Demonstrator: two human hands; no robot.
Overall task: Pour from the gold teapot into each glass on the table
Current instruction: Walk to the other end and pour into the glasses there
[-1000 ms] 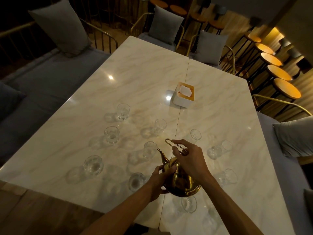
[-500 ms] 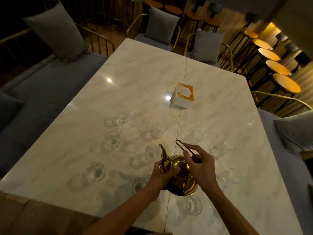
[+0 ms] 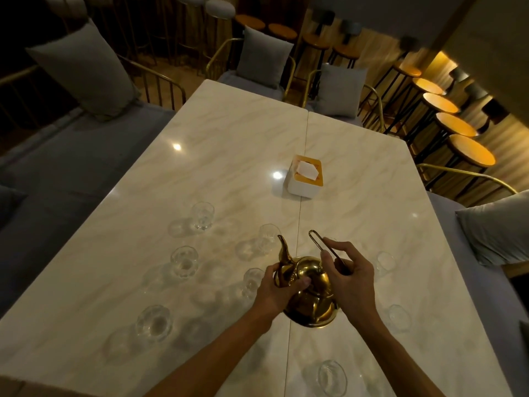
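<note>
The gold teapot (image 3: 310, 293) is sitting low over the near middle of the table (image 3: 229, 156), and I cannot tell if its base is touching the top. Its spout (image 3: 283, 250) is pointing up and to the far left, toward a glass (image 3: 267, 239) just beyond it. The thin wire handle (image 3: 323, 247) is sticking up on the right side, so the pot's long line is running from the handle on the right to the spout on the left. The left hand (image 3: 274, 293) is curling around the pot's left side under the spout, with its fingers pressing on the round body. The right hand (image 3: 349, 273) is pinching the handle between thumb and fingers. Both hands are on the pot, so neither is nearer. Another glass (image 3: 252, 282) is standing just left of the left hand. More glasses are standing around the pot, some to the left, some to the right and one near. I think tipping the spout down to the far left is the next move. The table is shiny pale marble with a seam down the middle. A tissue box (image 3: 305, 179) is sitting farther away. The room is dim, with grey cushions and round stools (image 3: 455, 127) on the far right.
</note>
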